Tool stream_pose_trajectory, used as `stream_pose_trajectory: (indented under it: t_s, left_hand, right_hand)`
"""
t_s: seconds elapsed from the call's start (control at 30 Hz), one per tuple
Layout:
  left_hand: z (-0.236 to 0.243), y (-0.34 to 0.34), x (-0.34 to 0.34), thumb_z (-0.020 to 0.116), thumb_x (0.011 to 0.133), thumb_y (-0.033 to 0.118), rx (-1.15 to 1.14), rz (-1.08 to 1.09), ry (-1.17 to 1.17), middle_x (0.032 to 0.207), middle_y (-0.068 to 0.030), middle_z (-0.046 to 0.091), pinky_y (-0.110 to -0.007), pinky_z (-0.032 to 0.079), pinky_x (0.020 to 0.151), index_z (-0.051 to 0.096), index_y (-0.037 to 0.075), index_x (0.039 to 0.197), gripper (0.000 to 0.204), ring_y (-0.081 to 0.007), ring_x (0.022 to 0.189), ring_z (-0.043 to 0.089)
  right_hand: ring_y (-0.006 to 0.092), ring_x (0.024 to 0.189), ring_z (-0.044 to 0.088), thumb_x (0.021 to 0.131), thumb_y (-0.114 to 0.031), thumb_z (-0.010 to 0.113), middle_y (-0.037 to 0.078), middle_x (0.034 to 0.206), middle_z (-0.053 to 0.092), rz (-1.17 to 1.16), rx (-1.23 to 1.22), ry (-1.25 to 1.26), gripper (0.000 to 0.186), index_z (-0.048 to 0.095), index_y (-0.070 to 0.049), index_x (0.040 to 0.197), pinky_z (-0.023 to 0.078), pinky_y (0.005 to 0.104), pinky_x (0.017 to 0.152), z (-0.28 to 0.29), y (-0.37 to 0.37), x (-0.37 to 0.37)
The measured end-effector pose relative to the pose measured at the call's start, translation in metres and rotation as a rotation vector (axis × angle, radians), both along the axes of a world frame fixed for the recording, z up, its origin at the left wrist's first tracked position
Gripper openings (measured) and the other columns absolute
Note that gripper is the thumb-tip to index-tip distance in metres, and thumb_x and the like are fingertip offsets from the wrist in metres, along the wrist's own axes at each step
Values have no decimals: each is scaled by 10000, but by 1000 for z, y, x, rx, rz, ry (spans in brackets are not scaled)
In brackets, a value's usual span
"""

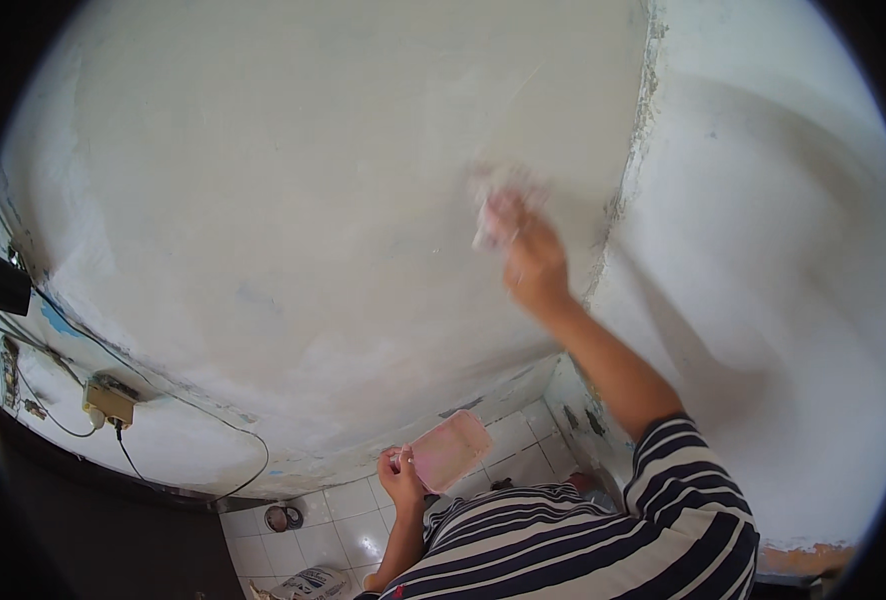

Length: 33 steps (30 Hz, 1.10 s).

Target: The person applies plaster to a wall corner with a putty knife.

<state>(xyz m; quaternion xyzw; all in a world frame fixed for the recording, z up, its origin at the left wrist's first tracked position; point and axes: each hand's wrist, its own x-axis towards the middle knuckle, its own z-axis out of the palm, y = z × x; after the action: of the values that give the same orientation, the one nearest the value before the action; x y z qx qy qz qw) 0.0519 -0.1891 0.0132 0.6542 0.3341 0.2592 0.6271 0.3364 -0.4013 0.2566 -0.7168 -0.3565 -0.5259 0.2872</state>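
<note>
A patchy grey-white wall (313,200) fills my view above a white tiled floor (351,503). My raised right hand (535,262) grips a blurred whitish wad (510,187) at the wall; my left hand (401,480) clasps a pink tray (451,452) by its left end, low above the tiles.

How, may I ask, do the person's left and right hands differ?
The left hand is low, over the tiled floor; the right hand is raised at the wall. The left hand holds a pink tray by one end, the right hand a whitish item too blurred to identify. The left hand looks sharper than the right hand. Both are bare.
</note>
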Motion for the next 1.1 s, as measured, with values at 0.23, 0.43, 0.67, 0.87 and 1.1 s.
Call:
stream_pose_trajectory:
  t_s: [0.23,0.43,0.67,0.87,1.1]
  left_hand:
    - [-5,8,-5,705,979,279,42,-2,28,692,23,535,-259,369,538,607,80,993,223,-68,602,469]
    - [3,-3,4,727,948,163,-105,-6,-32,693,45,530,-231,313,515,620,64,927,148,-30,569,408]
    - [10,-3,5,728,951,168,-109,-6,-37,678,54,513,-229,318,511,613,74,939,150,-30,562,414]
    - [-1,6,1,714,967,232,-105,-1,-29,700,29,529,-243,347,505,613,78,992,186,-51,582,452]
    - [-8,12,4,693,990,286,-47,-17,0,683,21,532,-253,368,512,595,89,1012,221,-63,589,477]
  right_hand:
    - [256,1154,695,872,128,503,151,1262,704,343,282,449,549,619,-32,1384,541,344,962,23,-41,-31]
    - [301,1153,688,841,126,551,150,1309,682,38,193,108,540,637,-66,1337,546,407,962,56,-22,6]
    - [332,1240,644,833,101,570,153,1336,666,244,-68,184,558,648,-101,1348,518,487,1039,-45,18,-64]
    - [357,1267,619,814,139,534,170,1375,639,129,254,135,598,627,-70,1367,494,497,1070,48,-2,-22]
    - [329,1299,599,814,111,576,109,1393,637,278,-140,305,595,632,-123,1358,494,471,1072,-83,51,-77]
